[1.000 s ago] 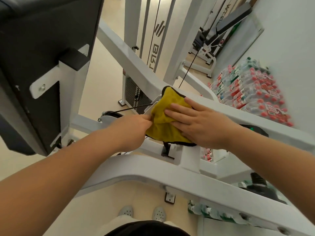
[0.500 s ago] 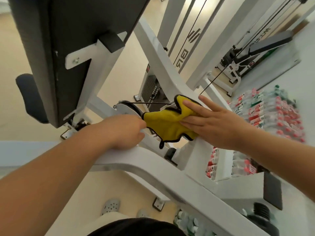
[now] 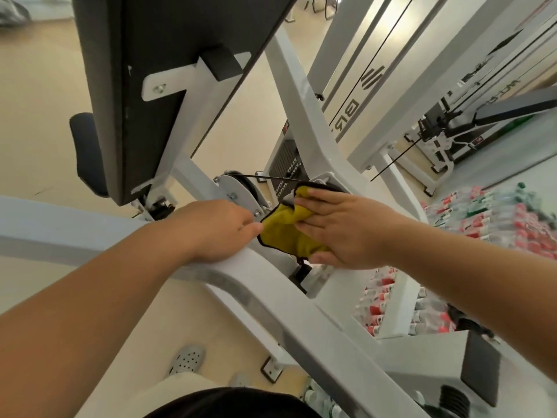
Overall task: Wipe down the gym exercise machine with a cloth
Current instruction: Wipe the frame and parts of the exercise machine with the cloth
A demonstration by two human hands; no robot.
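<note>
The right hand [image 3: 340, 233] lies flat, fingers straight, pressing the yellow cloth [image 3: 286, 233] against the white frame [image 3: 301, 116] beside the pulley [image 3: 238, 188]. The left hand [image 3: 217, 227], curled, pinches the cloth's corner.

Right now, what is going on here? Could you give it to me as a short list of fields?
Setting: gym; white machine frame with a black pad
Cloth: yellow cloth, black-edged, draped on the frame beside a pulley
Right hand: flat fingers press the cloth against the frame
Left hand: rests on a frame beam, fingertips at the cloth's edge; a pinch cannot be confirmed
Nearby: packs of bottled drinks to the right
</note>
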